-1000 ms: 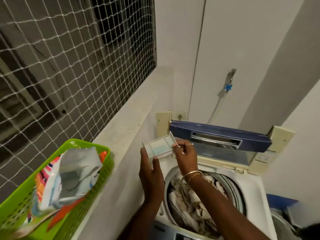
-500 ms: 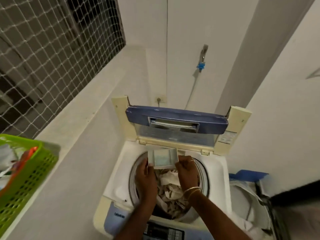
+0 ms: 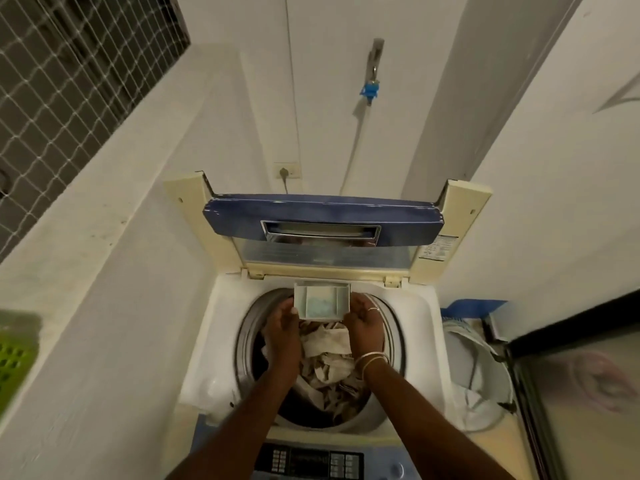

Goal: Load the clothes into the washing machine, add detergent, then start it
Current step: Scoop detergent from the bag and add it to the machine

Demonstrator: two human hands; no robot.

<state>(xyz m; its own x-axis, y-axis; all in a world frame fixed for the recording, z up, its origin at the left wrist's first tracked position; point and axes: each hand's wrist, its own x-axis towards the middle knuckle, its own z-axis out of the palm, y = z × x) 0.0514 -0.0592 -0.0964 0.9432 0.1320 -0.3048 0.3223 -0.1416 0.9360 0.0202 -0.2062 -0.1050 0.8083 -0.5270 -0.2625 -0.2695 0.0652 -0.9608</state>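
A top-loading washing machine (image 3: 412,323) stands below me, its blue lid (image 3: 322,211) folded up at the back. Pale crumpled clothes (image 3: 329,358) fill the drum. Both hands hold a small white detergent tray (image 3: 322,303) with bluish powder in it, at the drum's back rim against the slot under the lid. My left hand (image 3: 282,323) grips its left side and my right hand (image 3: 365,322) its right side. The control panel (image 3: 311,460) lies near the bottom edge.
A green plastic basket (image 3: 15,358) sits on the white ledge at the left, mostly out of frame. A tap (image 3: 372,77) and a wall socket (image 3: 287,171) are behind the machine. A tub with cloth (image 3: 474,375) and a dark-framed glass door (image 3: 575,393) stand at the right.
The tray, held in both hands, came from beside the ledge down to the back rim of the drum. My view swung right, so the basket slid to the left edge.
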